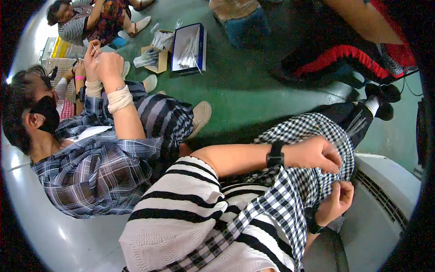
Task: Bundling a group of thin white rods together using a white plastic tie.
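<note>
My left hand (312,154), with a black watch on its wrist, hovers over the black-and-white checked apron (290,129) on my lap. Its fingers are bent together and partly blurred; whatever they may pinch cannot be made out. Just below it, my right hand (336,202) has its fingertips curled in against the thumb, with a dark band at the wrist. A small gap separates the two hands. Anything in the right fingers is too small to name. Beyond the left hand, several thin whitish strips (357,124) lie by the apron's far edge.
On the green floor stand a dark blue box (203,45) of thin white pieces and a smaller cardboard box (162,62) of similar bundles. A masked co-worker (90,177) sits close on my left, hands raised. A pale vented casing (385,181) is at the right.
</note>
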A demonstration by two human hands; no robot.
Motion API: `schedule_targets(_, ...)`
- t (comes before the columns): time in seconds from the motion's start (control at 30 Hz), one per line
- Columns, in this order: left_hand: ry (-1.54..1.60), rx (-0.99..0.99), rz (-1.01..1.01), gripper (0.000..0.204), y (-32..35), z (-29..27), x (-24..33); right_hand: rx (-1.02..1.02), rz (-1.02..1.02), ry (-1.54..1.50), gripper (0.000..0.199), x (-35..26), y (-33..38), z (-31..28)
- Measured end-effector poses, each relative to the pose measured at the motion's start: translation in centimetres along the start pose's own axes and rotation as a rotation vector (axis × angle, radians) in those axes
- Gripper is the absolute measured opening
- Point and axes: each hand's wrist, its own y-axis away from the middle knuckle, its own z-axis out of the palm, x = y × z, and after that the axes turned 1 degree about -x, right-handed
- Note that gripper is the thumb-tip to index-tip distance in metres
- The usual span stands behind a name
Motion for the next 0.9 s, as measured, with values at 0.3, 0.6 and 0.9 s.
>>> schedule_targets(0.3, 0.061, 0.064, -0.021, 0.013, 0.3, 0.7, -0.6, -0.075, -0.073, -0.050, 0.008, 1.0, 0.5, 0.4)
schedule_targets(0.6, 0.142, 0.084, -0.002, 0.011, 0.5, 0.7, -0.2, -0.124, -0.053, -0.030, 0.008, 0.0, 1.0, 1.6)
schedule_targets(0.9, 0.160, 0.052, 0.060, 0.008, 1.1, 0.2, -0.4, -0.268, 0.258, -0.396, 0.006, -0.4, 0.7, 2.1)
